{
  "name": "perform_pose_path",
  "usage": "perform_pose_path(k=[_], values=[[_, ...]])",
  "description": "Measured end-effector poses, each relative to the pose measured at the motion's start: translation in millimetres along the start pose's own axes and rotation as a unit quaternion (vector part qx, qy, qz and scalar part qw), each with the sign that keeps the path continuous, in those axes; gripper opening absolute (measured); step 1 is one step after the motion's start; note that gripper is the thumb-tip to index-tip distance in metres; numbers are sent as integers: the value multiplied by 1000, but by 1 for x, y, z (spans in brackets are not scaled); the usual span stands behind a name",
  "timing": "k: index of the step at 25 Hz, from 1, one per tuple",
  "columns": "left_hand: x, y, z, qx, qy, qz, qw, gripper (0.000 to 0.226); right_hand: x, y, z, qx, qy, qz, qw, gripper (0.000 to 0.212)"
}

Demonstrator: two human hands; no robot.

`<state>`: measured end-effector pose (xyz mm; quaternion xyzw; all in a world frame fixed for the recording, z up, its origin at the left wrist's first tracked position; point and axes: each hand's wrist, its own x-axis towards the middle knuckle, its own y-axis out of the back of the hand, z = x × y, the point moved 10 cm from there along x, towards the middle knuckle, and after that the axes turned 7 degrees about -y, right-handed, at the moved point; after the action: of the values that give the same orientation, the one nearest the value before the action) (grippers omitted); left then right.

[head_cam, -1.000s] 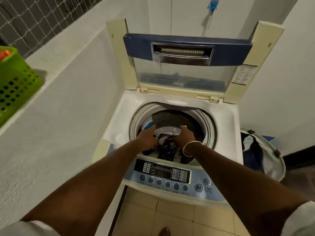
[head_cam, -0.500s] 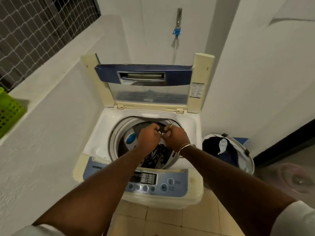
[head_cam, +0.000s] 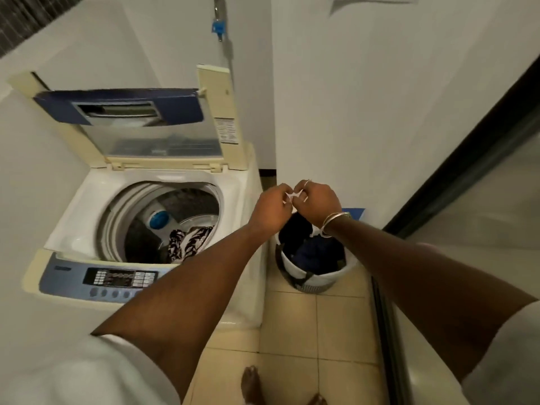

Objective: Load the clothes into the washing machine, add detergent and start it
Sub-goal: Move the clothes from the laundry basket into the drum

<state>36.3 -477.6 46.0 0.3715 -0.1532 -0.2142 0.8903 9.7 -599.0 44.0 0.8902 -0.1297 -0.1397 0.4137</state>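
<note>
The top-loading washing machine (head_cam: 87,206) stands at the left with its lid (head_cam: 122,109) raised. A black-and-white patterned garment (head_cam: 187,241) lies in the drum. To the machine's right a round laundry basket (head_cam: 309,273) holds dark blue and black clothes (head_cam: 312,252). My left hand (head_cam: 271,209) and my right hand (head_cam: 318,203) meet just above the basket. Their fingertips pinch a small white item (head_cam: 293,196) between them; I cannot tell what it is.
The control panel (head_cam: 117,277) runs along the machine's front edge. A tap with a blue tag (head_cam: 218,26) hangs on the wall behind. A dark-framed sliding door (head_cam: 482,229) lines the right side. My bare feet (head_cam: 251,384) stand on beige floor tiles.
Both hands have left the drum and swung right to above the basket. The patterned garment stays in the drum. My view has turned right.
</note>
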Motion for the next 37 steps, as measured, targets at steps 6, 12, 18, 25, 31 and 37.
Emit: perform_pose_path(k=[6, 12, 18, 25, 31, 37], values=[[43, -84, -17, -16, 32, -44, 998, 20, 52, -5, 83, -39, -43, -37, 998, 21], [77, -160, -104, -37, 121, -101, 987, 25, 121, -50, 173, -84, -95, -90, 988, 25], [78, -255, -187, -27, 203, -175, 963, 37, 155, -137, 268, -82, -140, -170, 972, 26], [60, -396, -273, -35, 284, -261, 922, 31, 180, -264, 377, -105, -139, -296, 939, 39], [38, -516, -339, 38, 316, -395, 862, 114, 202, -359, 465, -228, -81, -391, 888, 103], [38, -546, -359, 249, 236, -351, 871, 74, 207, -419, 497, -242, -72, -382, 889, 79]])
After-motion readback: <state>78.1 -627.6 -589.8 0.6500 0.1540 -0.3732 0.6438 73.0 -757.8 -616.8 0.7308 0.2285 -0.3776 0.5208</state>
